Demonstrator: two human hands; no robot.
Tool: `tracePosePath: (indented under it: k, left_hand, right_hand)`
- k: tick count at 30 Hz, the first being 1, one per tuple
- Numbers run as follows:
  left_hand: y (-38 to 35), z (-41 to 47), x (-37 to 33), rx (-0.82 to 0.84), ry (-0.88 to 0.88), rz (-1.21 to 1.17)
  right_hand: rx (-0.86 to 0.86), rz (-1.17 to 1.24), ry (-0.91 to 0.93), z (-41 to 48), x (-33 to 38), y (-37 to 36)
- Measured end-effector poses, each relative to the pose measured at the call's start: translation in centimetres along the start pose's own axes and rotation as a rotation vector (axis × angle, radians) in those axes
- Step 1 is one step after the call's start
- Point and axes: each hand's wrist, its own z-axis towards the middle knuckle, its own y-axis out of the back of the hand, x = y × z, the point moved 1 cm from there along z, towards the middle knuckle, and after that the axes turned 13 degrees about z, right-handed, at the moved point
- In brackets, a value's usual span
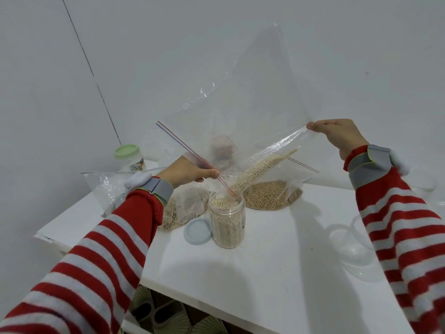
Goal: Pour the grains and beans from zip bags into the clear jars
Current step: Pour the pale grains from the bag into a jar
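Head view has the zip bag (240, 112) lifted over the clear jar (226, 220) in the middle of the table (265, 273). How is it held?

— The left hand (187, 173) pinches the zip strip just above the jar mouth. The right hand (337, 136) pinches the film at a raised edge, off to the right.

— And the load?

— Pale beans lie in a streak along the lower fold, running down to the corner at the jar. The bag looks nearly spent, so I'd judge it light.

— How will it handle?

— The film is thin, limp and probably slick. I'd hold it by the stiffer zip strip and keep the fold taut as a chute. The jar looks close to full and round beans roll, so spilling over the rim is the risk. Its blue lid (198, 231) lies just left of it.
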Motion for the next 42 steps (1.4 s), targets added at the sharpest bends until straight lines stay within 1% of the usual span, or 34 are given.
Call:
tracePosePath:
  k: [19, 25, 27, 30, 34, 36, 39, 42]
  left_hand:
    - [0.0, -0.8, 0.0, 0.007, 0.027, -0.06]
    - [-0.2, -0.9, 0.0, -0.001, 0.035, -0.074]
    - [-0.3, -1.0, 0.0, -0.003, 0.043, -0.073]
    - [-0.5, -0.9, 0.2, 0.0, 0.057, -0.081]
    - [-0.9, -1.1, 0.5, 0.007, 0.053, -0.1]
    - [-1.0, -1.1, 0.7, 0.01, 0.062, -0.095]
    - [-1.0, -0.9, 0.9, 0.011, 0.074, -0.101]
    - [-1.1, -1.0, 0.6, 0.019, 0.059, -0.125]
  right_hand:
    - [0.043, -0.026, 0.064, 0.8, 1.2, -0.7]
    - [0.09, -0.094, 0.12, 0.6, 1.3, -0.9]
    - [0.113, -0.12, 0.14, 0.4, 1.4, -1.1]
    - [0.164, -0.147, 0.098, 0.3, 1.1, -1.2]
    - [0.298, 0.01, -0.002, 0.3, 0.6, -0.4]
    - [0.328, -0.004, -0.007, 0.4, 0.4, -0.1]
    - [0.261, -0.078, 0.089, 0.2, 0.6, 0.0]
    - [0.233, -0.015, 0.095, 0.0, 0.3, 0.1]
